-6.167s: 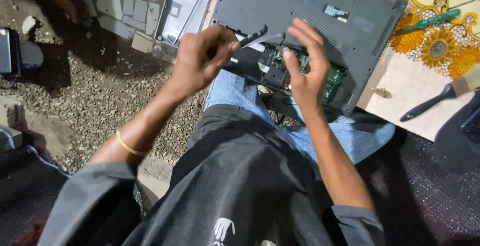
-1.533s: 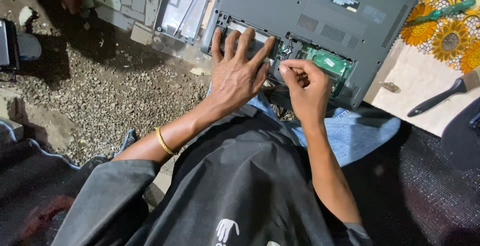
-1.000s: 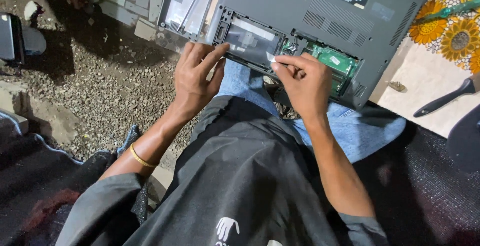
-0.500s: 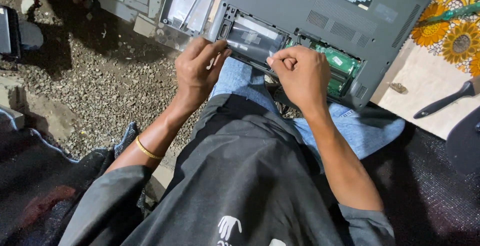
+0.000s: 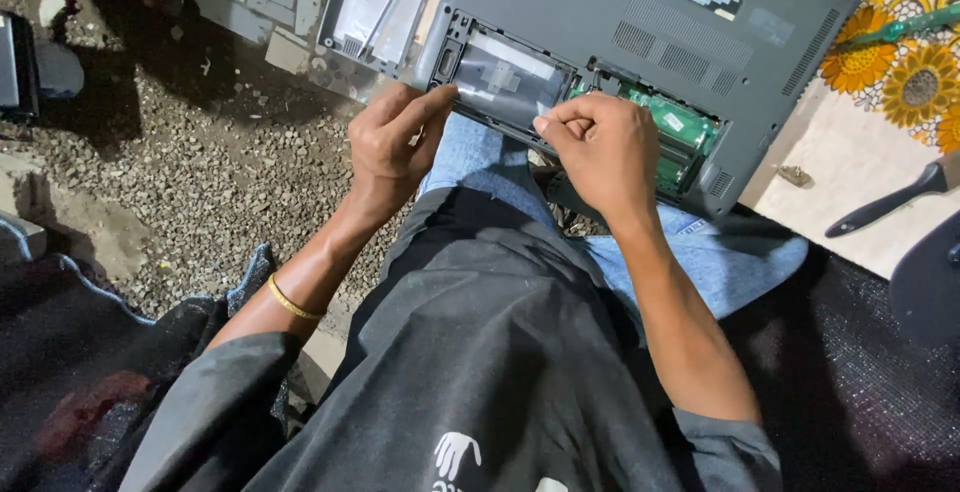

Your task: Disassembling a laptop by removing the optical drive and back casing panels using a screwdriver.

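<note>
On a seated person's lap, above gravel ground [image 5: 170, 182], a grey laptop [image 5: 640, 12] lies upside down with its service hatch off, the far edge reaching toward a flower-patterned cloth [image 5: 900, 72]. Its shell looks stiff and moderately heavy, best steadied by the solid outer edges rather than the thin lip of the opening.

Inside the open bay [image 5: 570, 102], a silvery drive [image 5: 505, 77] sits at the left and a green circuit board [image 5: 680, 127] at the right. Both look fragile: the board should be touched only at its edges, and the drive looks smooth, rigid and likely slippery, best drawn out by its tab or sides.

Beyond the laptop lies a detached grey cover panel [image 5: 375, 2]. At far right, a dark-handled tool [image 5: 890, 207] rests on a pale board [image 5: 860, 172], and a green-handled screwdriver [image 5: 900, 27] lies on the cloth.

The left hand [image 5: 395, 147], a gold bangle [image 5: 290, 302] on its wrist, reaches forward loosely curled, holding nothing, index finger stretched to touch the near-left corner of the bay.

The right hand [image 5: 600, 152] is bent into a fist over the bay's middle, thumb and forefinger pinching a small pale strip [image 5: 540, 117] at the drive's edge, which appears thin and soft.
</note>
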